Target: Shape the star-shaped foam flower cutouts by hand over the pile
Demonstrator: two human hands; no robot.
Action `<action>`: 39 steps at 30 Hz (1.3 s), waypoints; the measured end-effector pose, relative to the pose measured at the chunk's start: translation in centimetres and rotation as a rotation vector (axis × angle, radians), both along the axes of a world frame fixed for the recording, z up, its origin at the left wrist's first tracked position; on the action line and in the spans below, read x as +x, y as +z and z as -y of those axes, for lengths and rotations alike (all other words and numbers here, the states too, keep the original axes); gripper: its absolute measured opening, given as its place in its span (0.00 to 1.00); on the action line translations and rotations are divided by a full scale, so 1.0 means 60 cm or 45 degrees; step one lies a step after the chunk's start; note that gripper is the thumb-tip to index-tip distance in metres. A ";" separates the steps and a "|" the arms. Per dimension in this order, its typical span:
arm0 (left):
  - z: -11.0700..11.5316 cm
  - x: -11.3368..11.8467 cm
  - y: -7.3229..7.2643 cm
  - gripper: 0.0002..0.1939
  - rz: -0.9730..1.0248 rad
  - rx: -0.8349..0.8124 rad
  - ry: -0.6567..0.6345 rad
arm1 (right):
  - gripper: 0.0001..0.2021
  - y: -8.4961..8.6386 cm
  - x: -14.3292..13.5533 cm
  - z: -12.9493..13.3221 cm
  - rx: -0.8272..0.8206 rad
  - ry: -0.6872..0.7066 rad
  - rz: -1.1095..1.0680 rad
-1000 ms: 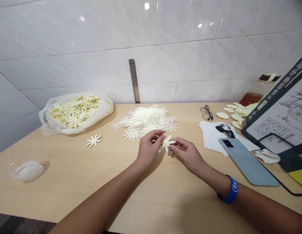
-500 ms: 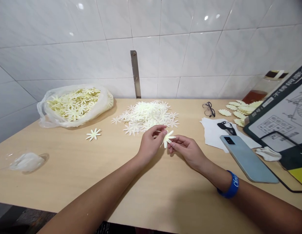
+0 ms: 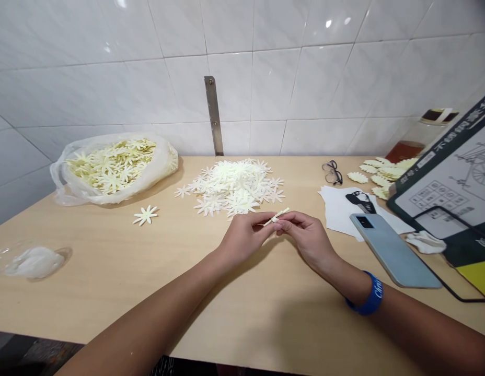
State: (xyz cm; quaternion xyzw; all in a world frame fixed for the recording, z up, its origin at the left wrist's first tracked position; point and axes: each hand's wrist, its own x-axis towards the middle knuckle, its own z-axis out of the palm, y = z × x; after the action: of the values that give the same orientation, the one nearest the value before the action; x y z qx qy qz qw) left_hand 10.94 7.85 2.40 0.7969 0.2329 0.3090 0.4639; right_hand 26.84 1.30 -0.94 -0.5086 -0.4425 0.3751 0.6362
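Note:
Between my two hands is a pale cream flower cutout, turned nearly edge-on so only thin petals show. My left hand pinches it from the left, and my right hand grips it from the right with the fingertips meeting. My fingers cover most of its middle. Just beyond them lies a loose pile of similar flower cutouts. A single flower cutout rests on the table to the left. Behind it, a clear plastic bag lies open, full of yellowish flower cutouts.
A small bag of white material sits at the left of the wooden table. On the right are a phone, white paper, glasses, scalloped pieces, a jar of brown liquid and a printed box.
The flower cutout has turned from facing me to nearly edge-on. My hands have drawn closer together, and the camera view has shifted slightly.

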 end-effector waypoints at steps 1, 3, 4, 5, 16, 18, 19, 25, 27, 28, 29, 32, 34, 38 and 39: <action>0.002 0.000 0.000 0.14 -0.026 0.047 0.005 | 0.09 0.000 0.001 0.000 -0.010 -0.001 0.002; 0.006 0.001 0.001 0.13 -0.081 0.148 0.007 | 0.10 0.000 0.002 0.001 -0.046 0.006 -0.008; 0.009 0.001 0.001 0.13 -0.104 0.187 -0.007 | 0.11 -0.001 0.002 0.002 -0.071 0.008 -0.019; 0.011 0.002 0.001 0.14 -0.122 0.214 -0.029 | 0.12 -0.001 0.002 0.003 -0.097 0.008 -0.032; 0.015 0.006 -0.010 0.13 -0.192 0.411 -0.083 | 0.18 0.002 0.000 0.007 -0.143 0.077 -0.184; 0.008 0.006 -0.015 0.15 -0.158 0.475 -0.058 | 0.16 0.005 -0.001 0.005 -0.125 0.141 -0.280; 0.004 0.005 -0.017 0.17 -0.133 0.511 -0.043 | 0.15 0.006 -0.002 0.005 -0.122 0.172 -0.317; -0.005 0.001 -0.022 0.21 -0.087 0.513 0.015 | 0.09 0.009 -0.006 0.005 -0.059 0.204 -0.362; -0.001 0.000 -0.017 0.20 -0.036 0.375 0.006 | 0.08 0.006 -0.006 0.005 -0.025 0.163 -0.309; 0.001 0.000 -0.013 0.19 -0.008 0.281 -0.007 | 0.07 0.005 -0.006 0.005 -0.004 0.142 -0.266; 0.003 0.001 -0.010 0.18 0.017 0.171 -0.015 | 0.07 0.003 -0.005 0.005 0.018 0.125 -0.213; 0.005 0.002 -0.003 0.17 0.079 -0.163 0.018 | 0.06 -0.002 -0.004 0.008 0.074 0.101 -0.032; 0.004 0.004 -0.001 0.17 0.130 -0.331 0.027 | 0.06 -0.003 -0.004 0.009 0.090 0.088 0.059; 0.001 0.006 0.000 0.15 0.241 -0.563 -0.094 | 0.06 -0.001 -0.006 0.011 0.107 0.072 0.125; 0.000 0.006 0.001 0.15 0.258 -0.605 -0.115 | 0.06 0.000 -0.007 0.011 0.112 0.071 0.125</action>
State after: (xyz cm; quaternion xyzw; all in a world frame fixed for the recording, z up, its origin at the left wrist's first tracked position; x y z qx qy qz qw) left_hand 11.31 7.82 2.43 0.6401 0.2156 0.3027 0.6724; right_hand 26.44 0.61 -0.95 -0.4856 -0.5032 0.3475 0.6247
